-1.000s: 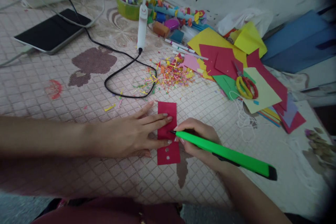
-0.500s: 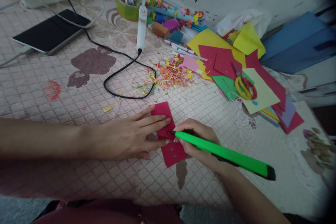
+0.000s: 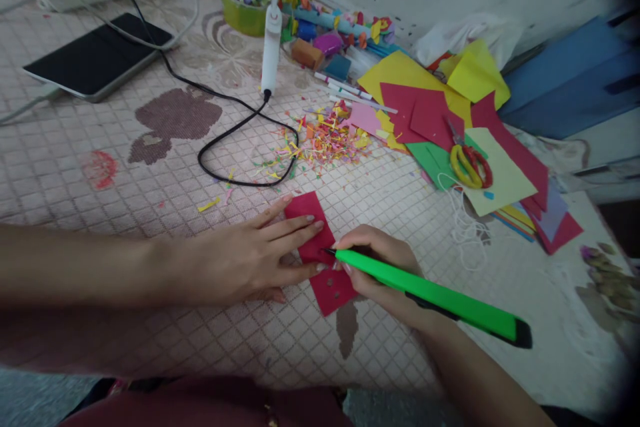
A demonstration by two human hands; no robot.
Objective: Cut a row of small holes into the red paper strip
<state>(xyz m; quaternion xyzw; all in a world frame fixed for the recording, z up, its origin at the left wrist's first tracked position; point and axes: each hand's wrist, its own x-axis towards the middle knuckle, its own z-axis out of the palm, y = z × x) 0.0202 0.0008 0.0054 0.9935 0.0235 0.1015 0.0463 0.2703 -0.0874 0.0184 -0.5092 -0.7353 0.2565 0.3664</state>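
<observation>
A strip of red paper lies on the patterned tablecloth, with a few small holes cut near its lower end. My left hand is spread flat, its fingertips pressing the strip from the left. In my right hand is a green utility knife with a black end, gripped like a pen. Its dark, thin tip touches the paper just right of my left fingers, above the holes. Part of the strip is hidden under both hands.
Small paper scraps lie beyond the strip, beside a white glue gun and its looped black cord. Scissors rest on coloured paper sheets at right. A tablet lies upper left; green tape stands farther back.
The upper end of the red strip has shifted slightly left and its lower end slightly right. The knife's rear end sits a little farther right and lower; both hands keep their hold.
</observation>
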